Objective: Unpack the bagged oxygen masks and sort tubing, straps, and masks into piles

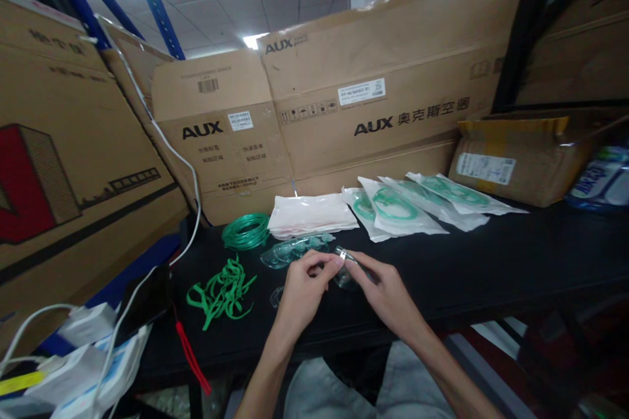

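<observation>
My left hand (310, 281) is closed in a pinch at a small pale, shiny strip (343, 254), which lies between the fingertips of both hands. My right hand (381, 285) is closed on a clear plastic mask (345, 280), partly hidden behind the fingers. Just beyond my left hand lie several clear greenish plastic masks (282, 253), nested in a row. Left of that hand are a few thin clear loops (276, 298) and a tangle of green straps (223, 294). A coil of green tubing (246, 232) sits farther back.
A stack of white pouches (312, 215) and several clear-fronted pouches with green tubing (400, 206) line the back of the black table (472, 268). Cardboard walls (344, 124) rise behind. An open carton (515, 160) stands right; white chargers and cables (91, 347) lie left.
</observation>
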Tool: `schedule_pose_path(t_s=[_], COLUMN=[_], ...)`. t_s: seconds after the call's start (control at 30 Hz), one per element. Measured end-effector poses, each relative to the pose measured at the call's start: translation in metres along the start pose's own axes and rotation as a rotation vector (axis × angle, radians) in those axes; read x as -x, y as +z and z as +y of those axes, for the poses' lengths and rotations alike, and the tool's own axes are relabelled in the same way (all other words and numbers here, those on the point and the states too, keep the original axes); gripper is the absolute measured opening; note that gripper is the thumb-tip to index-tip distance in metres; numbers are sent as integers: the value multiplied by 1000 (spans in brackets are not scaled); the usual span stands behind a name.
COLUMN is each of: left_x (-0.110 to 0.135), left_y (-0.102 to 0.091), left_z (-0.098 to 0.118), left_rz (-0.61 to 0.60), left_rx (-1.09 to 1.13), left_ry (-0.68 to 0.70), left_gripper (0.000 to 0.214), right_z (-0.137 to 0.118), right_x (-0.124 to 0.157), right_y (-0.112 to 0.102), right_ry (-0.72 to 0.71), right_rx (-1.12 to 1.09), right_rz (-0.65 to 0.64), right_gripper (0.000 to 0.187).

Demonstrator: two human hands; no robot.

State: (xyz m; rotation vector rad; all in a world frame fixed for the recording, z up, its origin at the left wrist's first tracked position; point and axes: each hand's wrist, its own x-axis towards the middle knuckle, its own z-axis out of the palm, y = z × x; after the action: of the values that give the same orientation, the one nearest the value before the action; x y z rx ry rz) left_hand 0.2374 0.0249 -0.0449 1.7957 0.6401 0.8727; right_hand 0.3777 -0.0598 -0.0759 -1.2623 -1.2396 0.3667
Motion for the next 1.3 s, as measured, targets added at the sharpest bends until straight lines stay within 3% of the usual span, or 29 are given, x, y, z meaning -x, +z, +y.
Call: schedule_pose_path(t_s=[0.3, 0.47, 0.6, 0.7, 0.87, 1.03, 1.3], left_x=[1, 2, 3, 4, 6, 6, 4], left_y=[-7, -12, -22, -29, -36, -39, -50], left_z=[6, 11, 17, 19, 21, 24, 20], left_rz=[-46, 59, -145, -290, -339, -333, -240], left_rx=[-84, -320, -417, -414, -406, -402, -472], left_ry=[19, 232, 364, 316, 232, 209, 197], left_gripper=[30, 15, 23, 26, 32, 26, 24], right_z=[2, -4, -5, -4, -5, -8, -11], right_x=[0, 1, 2, 3, 4, 4, 5], right_y=[0, 0, 0, 0, 0, -1, -7], right_ry=[59, 82, 107, 130, 136, 142, 117], right_rx=[-51, -61, -51, -62, -82, -101, -159], right_rz=[12, -43, -98, -123, -186, -208, -366], right_gripper=[37, 37, 44, 49, 49, 46, 23])
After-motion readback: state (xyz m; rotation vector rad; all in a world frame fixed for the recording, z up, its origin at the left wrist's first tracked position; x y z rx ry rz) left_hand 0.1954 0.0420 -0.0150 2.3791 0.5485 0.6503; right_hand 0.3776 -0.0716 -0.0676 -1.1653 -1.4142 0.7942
